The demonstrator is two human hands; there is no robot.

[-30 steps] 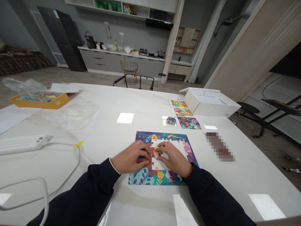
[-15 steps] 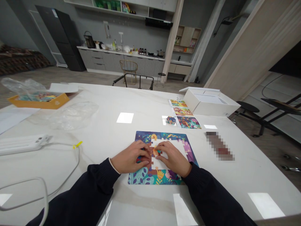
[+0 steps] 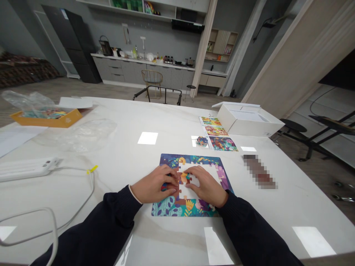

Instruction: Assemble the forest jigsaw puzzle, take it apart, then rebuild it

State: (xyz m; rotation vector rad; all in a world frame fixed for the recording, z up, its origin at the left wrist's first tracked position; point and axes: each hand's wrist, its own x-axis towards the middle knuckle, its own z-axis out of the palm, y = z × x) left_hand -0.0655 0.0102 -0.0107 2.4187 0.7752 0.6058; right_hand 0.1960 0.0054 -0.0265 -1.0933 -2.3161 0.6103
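A colourful jigsaw puzzle [image 3: 169, 208] lies flat on the white table, its border joined around a white unfilled middle. My left hand [image 3: 155, 183] rests on the puzzle's left side, fingers curved down and thumb apart from them, with part of the picture showing in the gap. My right hand [image 3: 208, 184] reaches over the middle, its fingers and thumb around an orange and teal puzzle piece [image 3: 184, 178]. That piece sits against the inner left edge of the border; whether it is fully seated I cannot tell.
Behind the puzzle lie a small pile of pieces [image 3: 202, 141] and a picture sheet [image 3: 223, 144]. A white box [image 3: 246, 120] stands back right. At left are an orange tray [image 3: 66, 119], a clear plastic bag [image 3: 88, 135], a power strip [image 3: 24, 169] and its cable [image 3: 93, 188].
My right thumb has shifted slightly right, and more of the piece shows. My left hand stays in place on the puzzle.
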